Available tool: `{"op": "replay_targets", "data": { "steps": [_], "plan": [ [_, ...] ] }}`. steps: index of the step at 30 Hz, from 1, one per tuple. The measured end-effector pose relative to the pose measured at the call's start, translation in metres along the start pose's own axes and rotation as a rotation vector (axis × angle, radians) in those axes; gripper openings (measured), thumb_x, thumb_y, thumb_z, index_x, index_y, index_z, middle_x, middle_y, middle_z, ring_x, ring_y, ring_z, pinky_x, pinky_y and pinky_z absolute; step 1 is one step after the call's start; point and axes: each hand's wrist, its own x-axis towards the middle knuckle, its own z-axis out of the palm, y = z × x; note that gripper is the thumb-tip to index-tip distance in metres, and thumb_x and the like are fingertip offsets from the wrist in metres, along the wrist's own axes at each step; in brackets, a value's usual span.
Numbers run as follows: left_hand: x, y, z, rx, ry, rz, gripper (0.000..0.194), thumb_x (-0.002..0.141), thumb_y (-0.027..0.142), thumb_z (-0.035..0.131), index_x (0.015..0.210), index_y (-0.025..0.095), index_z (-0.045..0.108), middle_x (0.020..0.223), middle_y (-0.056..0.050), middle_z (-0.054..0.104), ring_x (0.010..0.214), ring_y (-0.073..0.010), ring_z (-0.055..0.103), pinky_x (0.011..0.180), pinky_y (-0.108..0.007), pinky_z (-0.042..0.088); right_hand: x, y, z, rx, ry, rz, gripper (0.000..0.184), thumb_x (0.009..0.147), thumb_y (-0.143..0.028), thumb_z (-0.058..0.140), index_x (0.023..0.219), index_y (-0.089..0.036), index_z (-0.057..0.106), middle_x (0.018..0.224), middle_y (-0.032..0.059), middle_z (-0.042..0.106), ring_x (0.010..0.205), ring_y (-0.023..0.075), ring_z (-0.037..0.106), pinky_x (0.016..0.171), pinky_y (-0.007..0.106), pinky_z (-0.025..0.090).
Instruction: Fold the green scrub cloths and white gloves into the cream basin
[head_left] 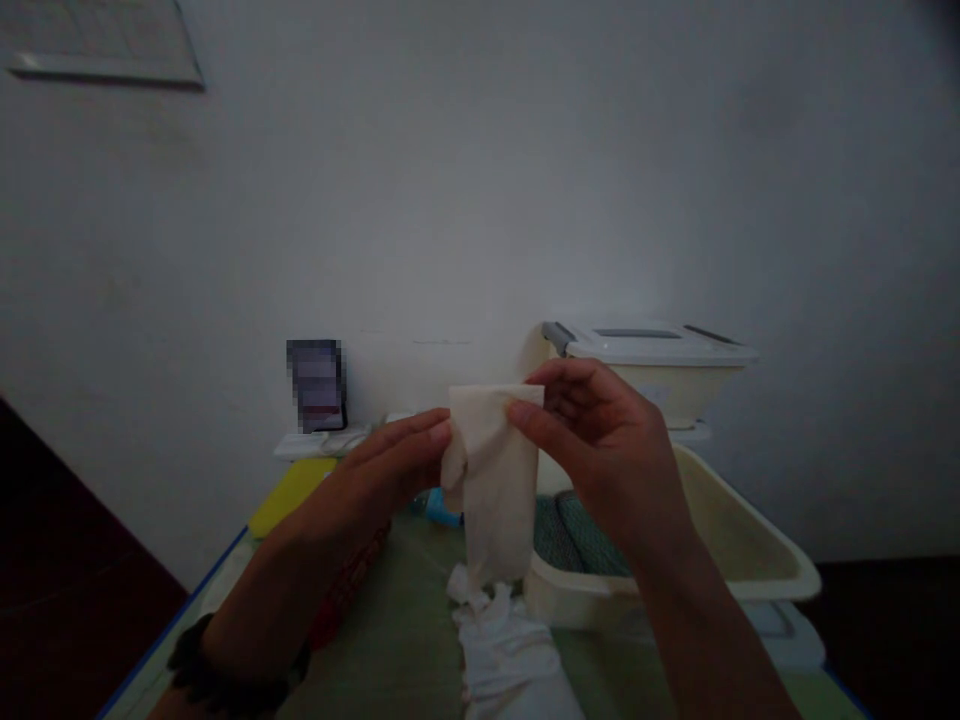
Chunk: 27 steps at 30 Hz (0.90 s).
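A cream-coloured thin glove (495, 480) hangs upright in front of me, its straight cuff at the top and a thumb-like lobe on its left side. My right hand (607, 440) pinches the cuff near its top right corner between thumb and fingers. At the upper left edge, my left hand (397, 450) holds the cuff between its fingertips and thumb. Beneath the hanging glove, a pile of crumpled white gloves (514, 650) lies on the green table (390, 650). A dark beaded bracelet (236, 665) circles my left wrist.
An open cream bin (757, 530) with green netted material (570, 530) stands at right; a lidded box (652, 375) is behind it. At left are a phone (319, 385), a yellow item (292, 495) and a red patterned item (349, 590). A blue-labelled item (442, 507) lies mid-table.
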Motion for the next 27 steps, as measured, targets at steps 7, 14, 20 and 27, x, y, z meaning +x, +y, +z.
{"op": "replay_targets", "data": {
  "steps": [7, 14, 20, 27],
  "plan": [
    [0.001, 0.007, 0.004, 0.122, 0.084, 0.018, 0.028, 0.074, 0.023, 0.075, 0.101, 0.016, 0.069, 0.083, -0.005, 0.076, 0.073, -0.0156, 0.069, 0.069, -0.023, 0.053, -0.001, -0.001, 0.001, 0.061, -0.024, 0.002, 0.017, 0.074, -0.016, 0.074, 0.086, -0.023, 0.064, 0.067, -0.0075, 0.054, 0.061, 0.005, 0.05, 0.054, 0.015, 0.041],
    [-0.007, 0.019, 0.002, 0.326, 0.088, 0.047, 0.01, 0.083, 0.024, 0.065, 0.083, 0.016, 0.07, 0.079, -0.002, 0.073, 0.072, -0.0139, 0.066, 0.069, -0.023, 0.053, 0.002, -0.003, -0.002, 0.197, -0.073, 0.138, 0.018, 0.072, -0.018, 0.077, 0.084, -0.023, 0.065, 0.068, -0.0062, 0.057, 0.063, 0.0065, 0.053, 0.058, 0.016, 0.045],
    [-0.008, 0.02, 0.009, 0.199, 0.025, 0.065, 0.017, 0.078, 0.013, 0.07, 0.094, 0.016, 0.066, 0.094, -0.005, 0.073, 0.086, -0.0168, 0.069, 0.075, -0.024, 0.055, 0.002, -0.001, -0.004, 0.237, -0.075, 0.213, 0.019, 0.072, -0.02, 0.077, 0.086, -0.025, 0.065, 0.072, -0.0046, 0.059, 0.063, 0.0077, 0.055, 0.055, 0.017, 0.044],
    [-0.007, 0.016, 0.017, 0.401, 0.144, 0.158, 0.031, 0.078, 0.01, 0.067, 0.104, 0.021, 0.053, 0.083, 0.002, 0.065, 0.074, -0.0107, 0.064, 0.066, -0.019, 0.052, -0.001, -0.005, 0.0, 0.158, -0.04, 0.172, 0.019, 0.072, -0.022, 0.076, 0.086, -0.025, 0.063, 0.072, -0.0042, 0.059, 0.064, 0.0083, 0.054, 0.057, 0.017, 0.045]
  ]
}}
